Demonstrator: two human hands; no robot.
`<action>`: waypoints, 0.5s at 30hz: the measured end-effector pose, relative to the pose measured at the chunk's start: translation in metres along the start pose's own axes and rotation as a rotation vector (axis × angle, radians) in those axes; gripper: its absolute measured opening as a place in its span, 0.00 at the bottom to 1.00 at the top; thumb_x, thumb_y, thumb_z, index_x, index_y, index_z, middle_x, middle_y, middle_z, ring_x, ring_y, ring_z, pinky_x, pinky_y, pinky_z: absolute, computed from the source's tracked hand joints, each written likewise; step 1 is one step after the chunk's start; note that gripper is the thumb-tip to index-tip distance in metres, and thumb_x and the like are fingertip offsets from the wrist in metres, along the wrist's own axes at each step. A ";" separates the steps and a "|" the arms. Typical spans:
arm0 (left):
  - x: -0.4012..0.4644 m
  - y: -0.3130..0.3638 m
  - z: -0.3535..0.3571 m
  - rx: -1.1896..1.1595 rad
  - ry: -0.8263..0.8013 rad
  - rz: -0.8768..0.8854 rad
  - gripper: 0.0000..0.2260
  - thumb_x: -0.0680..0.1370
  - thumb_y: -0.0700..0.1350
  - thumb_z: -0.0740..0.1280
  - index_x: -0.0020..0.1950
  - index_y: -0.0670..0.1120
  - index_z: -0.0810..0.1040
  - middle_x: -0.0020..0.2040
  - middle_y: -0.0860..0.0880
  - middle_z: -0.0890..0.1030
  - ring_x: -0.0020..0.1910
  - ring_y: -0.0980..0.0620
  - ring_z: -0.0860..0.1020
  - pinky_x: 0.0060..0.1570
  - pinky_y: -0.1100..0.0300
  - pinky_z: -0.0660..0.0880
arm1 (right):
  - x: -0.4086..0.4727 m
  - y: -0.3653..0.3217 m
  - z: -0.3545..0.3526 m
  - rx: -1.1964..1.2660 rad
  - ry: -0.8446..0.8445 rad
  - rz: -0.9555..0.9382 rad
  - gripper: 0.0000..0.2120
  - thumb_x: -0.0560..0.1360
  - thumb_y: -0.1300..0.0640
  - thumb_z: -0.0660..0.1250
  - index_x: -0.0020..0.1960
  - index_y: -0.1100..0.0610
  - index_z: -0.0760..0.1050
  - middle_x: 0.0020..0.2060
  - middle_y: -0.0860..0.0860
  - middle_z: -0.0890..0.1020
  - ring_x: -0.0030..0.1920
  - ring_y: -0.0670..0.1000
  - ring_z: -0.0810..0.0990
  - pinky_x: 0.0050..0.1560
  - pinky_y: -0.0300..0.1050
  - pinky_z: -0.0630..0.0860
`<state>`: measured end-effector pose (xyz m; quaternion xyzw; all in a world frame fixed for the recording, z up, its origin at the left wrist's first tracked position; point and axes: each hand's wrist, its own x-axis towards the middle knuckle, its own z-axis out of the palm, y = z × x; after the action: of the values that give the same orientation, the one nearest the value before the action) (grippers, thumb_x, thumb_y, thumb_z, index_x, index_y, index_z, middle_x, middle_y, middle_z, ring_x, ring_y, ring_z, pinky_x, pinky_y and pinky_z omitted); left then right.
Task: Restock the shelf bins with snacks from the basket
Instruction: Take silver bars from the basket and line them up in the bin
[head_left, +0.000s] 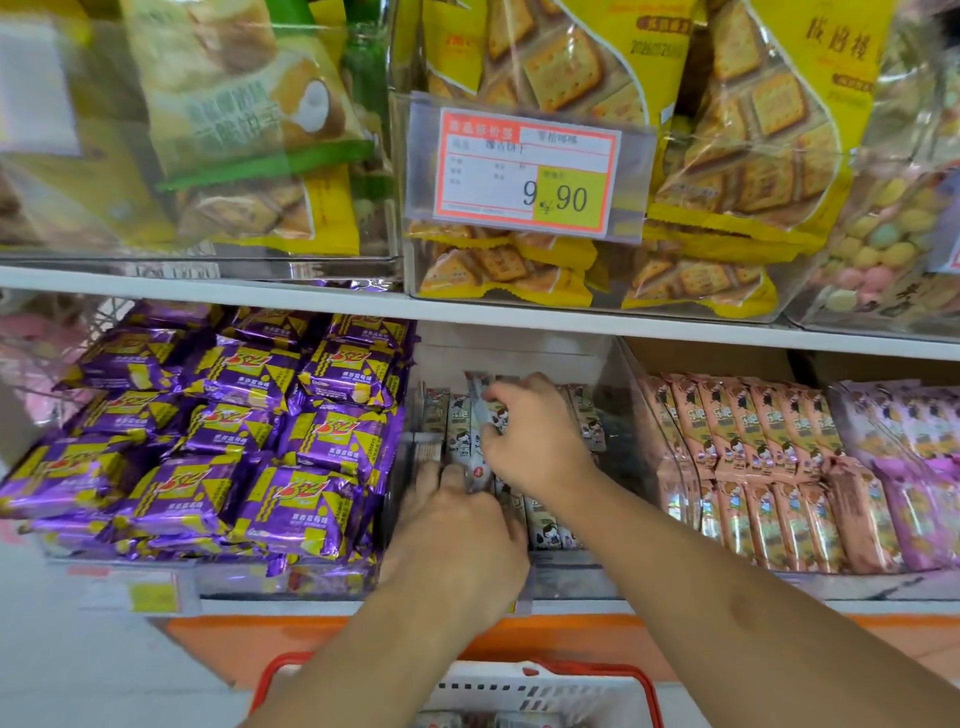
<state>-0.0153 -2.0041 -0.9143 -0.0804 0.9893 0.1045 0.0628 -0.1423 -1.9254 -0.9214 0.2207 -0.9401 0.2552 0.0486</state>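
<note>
Both hands reaching into the middle clear bin (519, 348) on the lower shelf. Right hand (535, 434) deeper in, fingers curled round a slim grey snack pack (480, 415), held upright and slightly tilted above the row of like grey packs (587, 421) standing in the bin. Left hand (457, 525) nearer the bin's front lip, fingers extended forward and touching the lower end of the same pack; whether gripping or merely steadying, cannot tell. Bare floor of the bin visible at left front, beside a small brown pack (427, 451); open room there and above the row, up to the white shelf edge (519, 314) overhead.

Left wall of the bin hard against the purple snack packs (234, 431), heaped tight and filling their bin. Right wall slanting beside the pink snack packs (753, 457), stood in close rows, with paler lilac packs (914, 467) further right.

Upper shelf bins full of yellow biscuit bags (727, 156), a price tag (524, 169) reading 9.90 clipped on the front.

Below the arms, red-rimmed basket (644, 691) with white mesh sides, in front of the orange shelf base (311, 639); a few packs dimly visible inside at the bottom edge.
</note>
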 end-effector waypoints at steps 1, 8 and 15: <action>-0.001 0.001 -0.003 0.010 0.006 -0.023 0.26 0.83 0.56 0.48 0.63 0.44 0.81 0.70 0.46 0.70 0.72 0.43 0.61 0.73 0.47 0.62 | 0.003 0.001 0.004 -0.040 -0.014 -0.007 0.17 0.78 0.53 0.70 0.67 0.51 0.80 0.62 0.55 0.74 0.58 0.58 0.78 0.60 0.48 0.78; -0.007 0.005 -0.008 -0.011 0.018 -0.053 0.20 0.83 0.54 0.55 0.64 0.46 0.79 0.71 0.46 0.69 0.69 0.43 0.63 0.69 0.49 0.64 | 0.005 0.003 0.006 -0.094 -0.070 0.049 0.10 0.82 0.52 0.68 0.60 0.54 0.83 0.61 0.56 0.73 0.59 0.58 0.78 0.59 0.50 0.78; -0.006 -0.002 -0.007 -0.379 0.129 -0.048 0.12 0.80 0.48 0.62 0.56 0.46 0.82 0.70 0.48 0.66 0.68 0.46 0.64 0.71 0.54 0.66 | -0.026 0.009 -0.018 0.353 -0.113 0.269 0.18 0.73 0.69 0.62 0.53 0.50 0.81 0.49 0.52 0.81 0.50 0.51 0.80 0.49 0.43 0.79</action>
<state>-0.0099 -2.0062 -0.9069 -0.1211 0.9517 0.2818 -0.0146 -0.1234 -1.8992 -0.9151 0.1125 -0.9031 0.4071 -0.0777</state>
